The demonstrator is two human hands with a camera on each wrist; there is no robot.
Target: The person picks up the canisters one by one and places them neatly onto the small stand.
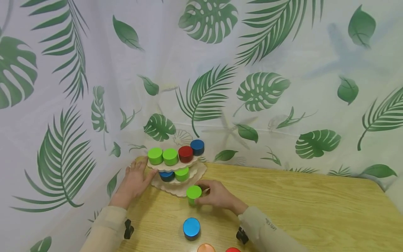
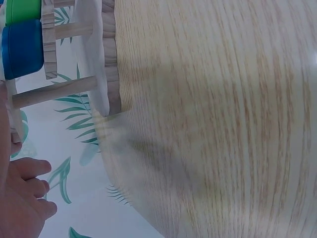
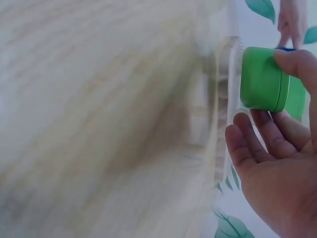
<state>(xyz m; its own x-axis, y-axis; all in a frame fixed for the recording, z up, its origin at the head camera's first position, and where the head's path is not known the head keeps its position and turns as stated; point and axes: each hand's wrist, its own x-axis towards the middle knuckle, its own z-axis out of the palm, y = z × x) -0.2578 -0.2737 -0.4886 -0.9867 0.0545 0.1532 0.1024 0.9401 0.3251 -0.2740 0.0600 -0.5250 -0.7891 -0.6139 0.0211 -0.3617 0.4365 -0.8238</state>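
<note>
My right hand (image 1: 218, 194) pinches a green round lidded jar (image 1: 194, 193) between thumb and fingers, in front of a tiered wooden stand (image 1: 179, 190) with scalloped edges. The right wrist view shows that jar (image 3: 260, 79) held on its side, its lid seam visible. At the stand's left end, my left hand (image 1: 135, 180) holds the upper tier's rim with thumb and index finger; the other fingers hang loosely bent in the left wrist view. Two green jars (image 1: 170, 156), a dark red jar (image 1: 185, 154) and a blue jar (image 1: 197, 147) line the upper tier. Below sit a blue jar (image 1: 167, 176) and a green jar (image 1: 182, 174).
On the wooden table (image 1: 299, 210), nearer the body, stand a bright blue jar (image 1: 191, 228), an orange jar (image 1: 206, 248) and a red jar (image 1: 233, 250), the last two cut by the frame. A leaf-patterned curtain (image 1: 204, 105) hangs close behind and left of the stand.
</note>
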